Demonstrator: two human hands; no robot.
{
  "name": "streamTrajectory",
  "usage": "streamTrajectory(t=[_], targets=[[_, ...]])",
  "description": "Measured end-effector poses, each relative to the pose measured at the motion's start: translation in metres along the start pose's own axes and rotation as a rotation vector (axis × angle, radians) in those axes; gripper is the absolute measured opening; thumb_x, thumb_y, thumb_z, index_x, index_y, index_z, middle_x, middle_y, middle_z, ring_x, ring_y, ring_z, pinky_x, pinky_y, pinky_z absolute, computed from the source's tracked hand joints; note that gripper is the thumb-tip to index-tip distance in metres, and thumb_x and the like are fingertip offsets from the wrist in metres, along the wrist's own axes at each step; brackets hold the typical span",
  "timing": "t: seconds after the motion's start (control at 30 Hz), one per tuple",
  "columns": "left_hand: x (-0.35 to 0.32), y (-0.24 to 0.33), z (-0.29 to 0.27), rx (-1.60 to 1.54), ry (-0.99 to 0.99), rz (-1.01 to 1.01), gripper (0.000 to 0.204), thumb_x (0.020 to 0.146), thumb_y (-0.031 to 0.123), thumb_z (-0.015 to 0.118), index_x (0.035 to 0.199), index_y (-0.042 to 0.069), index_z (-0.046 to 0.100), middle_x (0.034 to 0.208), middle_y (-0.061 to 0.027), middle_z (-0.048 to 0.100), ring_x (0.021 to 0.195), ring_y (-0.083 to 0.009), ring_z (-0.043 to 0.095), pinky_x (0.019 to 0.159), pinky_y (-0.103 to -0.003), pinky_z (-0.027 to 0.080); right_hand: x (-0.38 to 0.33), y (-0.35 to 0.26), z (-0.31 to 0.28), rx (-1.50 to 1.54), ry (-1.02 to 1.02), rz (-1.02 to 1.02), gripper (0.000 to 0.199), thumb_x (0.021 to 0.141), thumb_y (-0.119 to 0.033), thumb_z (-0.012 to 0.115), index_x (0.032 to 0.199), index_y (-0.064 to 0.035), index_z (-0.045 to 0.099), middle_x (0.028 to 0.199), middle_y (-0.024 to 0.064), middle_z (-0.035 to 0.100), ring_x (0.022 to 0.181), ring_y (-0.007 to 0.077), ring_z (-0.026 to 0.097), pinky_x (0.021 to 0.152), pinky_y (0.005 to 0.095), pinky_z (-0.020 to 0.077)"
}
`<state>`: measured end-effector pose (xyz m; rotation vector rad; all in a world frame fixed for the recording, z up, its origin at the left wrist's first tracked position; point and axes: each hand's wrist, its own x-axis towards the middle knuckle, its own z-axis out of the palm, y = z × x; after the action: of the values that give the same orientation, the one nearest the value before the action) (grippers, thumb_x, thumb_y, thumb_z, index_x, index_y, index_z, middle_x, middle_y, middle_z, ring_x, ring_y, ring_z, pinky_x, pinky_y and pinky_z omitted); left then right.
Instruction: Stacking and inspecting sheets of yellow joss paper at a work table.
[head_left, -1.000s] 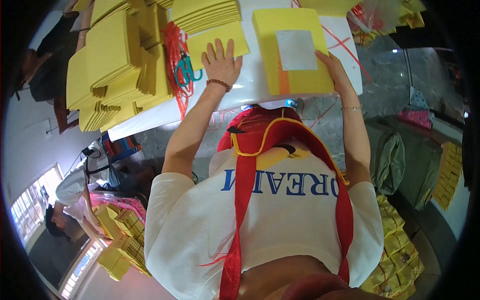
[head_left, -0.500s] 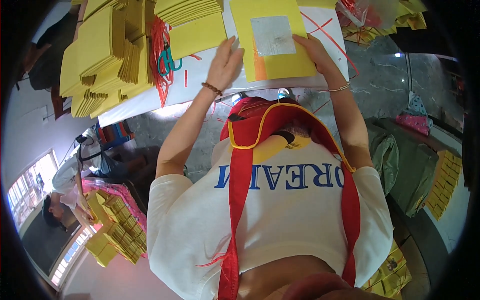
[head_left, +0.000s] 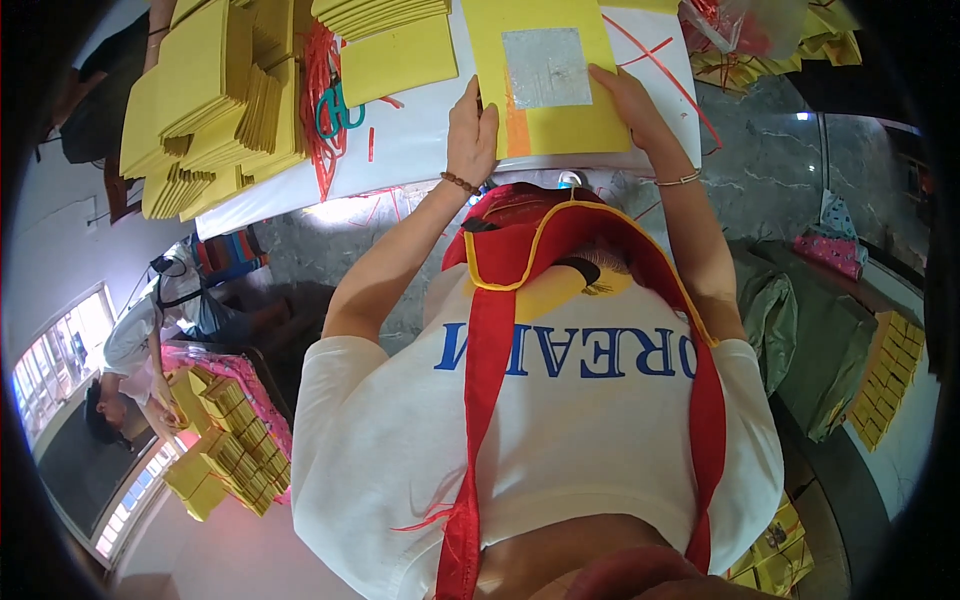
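A yellow paper sheet or stack of sheets (head_left: 570,130) lies at the front of the table, with a silver foil square (head_left: 547,68) and an orange strip (head_left: 517,128) on its face. My left hand (head_left: 472,138) grips its left edge, fingers pointing away from me. At the opposite edge, my right hand (head_left: 630,103) holds on with the thumb over the top, close to the foil; its other fingers are partly hidden. How many layers are held cannot be told. Just left of it lies another yellow paper stack (head_left: 400,62).
Teal-handled scissors (head_left: 340,112) rest among red ribbons (head_left: 322,150). Tall bundles of folded yellow paper (head_left: 205,80) fill the table's left end. Red strips (head_left: 675,82) lie at right. Another person (head_left: 130,350) handles yellow bundles (head_left: 240,440) at lower left.
My left hand has moved right and closed on the left edge of the yellow paper. My right hand stays at the right edge.
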<state>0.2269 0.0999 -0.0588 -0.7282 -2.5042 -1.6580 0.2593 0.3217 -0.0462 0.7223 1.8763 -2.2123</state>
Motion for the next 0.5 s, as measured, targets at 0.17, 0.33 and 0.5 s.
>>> streamTrajectory(t=[0.17,0.33,0.5], targets=[[0.002,-0.004,-0.004,-0.016,-0.003,0.026,0.042,0.081,0.012,0.042,0.119,-0.006,0.04,0.093,-0.0249,0.055,0.088,-0.0382,0.049,0.078,-0.042,0.038,0.002,0.005,0.003,-0.147,0.031,0.001,0.049,0.087,-0.031,0.049,0.121,0.0027,0.042,0.099,0.0069,0.058,0.079,0.0148,0.059,0.069,0.0272,0.0476],[0.008,0.006,-0.013,-0.142,-0.161,-0.139,0.04,0.081,0.013,0.046,0.117,-0.004,0.042,0.092,-0.0225,0.054,0.088,-0.0359,0.049,0.08,-0.041,0.038,0.015,0.022,-0.005,-0.331,0.301,-0.33,0.046,0.082,-0.034,0.055,0.113,-0.0009,0.052,0.096,0.0166,0.059,0.094,0.0241,0.055,0.083,0.033,0.0419],[0.001,0.001,-0.024,0.188,-0.032,0.166,0.038,0.078,0.014,0.055,0.113,0.0,0.048,0.102,-0.0169,0.053,0.093,-0.0332,0.048,0.083,-0.039,0.038,-0.024,-0.004,-0.01,-0.606,0.351,-0.966,0.032,0.081,-0.027,0.056,0.106,-0.0064,0.059,0.103,0.0153,0.058,0.107,0.0272,0.049,0.093,0.0346,0.0356]])
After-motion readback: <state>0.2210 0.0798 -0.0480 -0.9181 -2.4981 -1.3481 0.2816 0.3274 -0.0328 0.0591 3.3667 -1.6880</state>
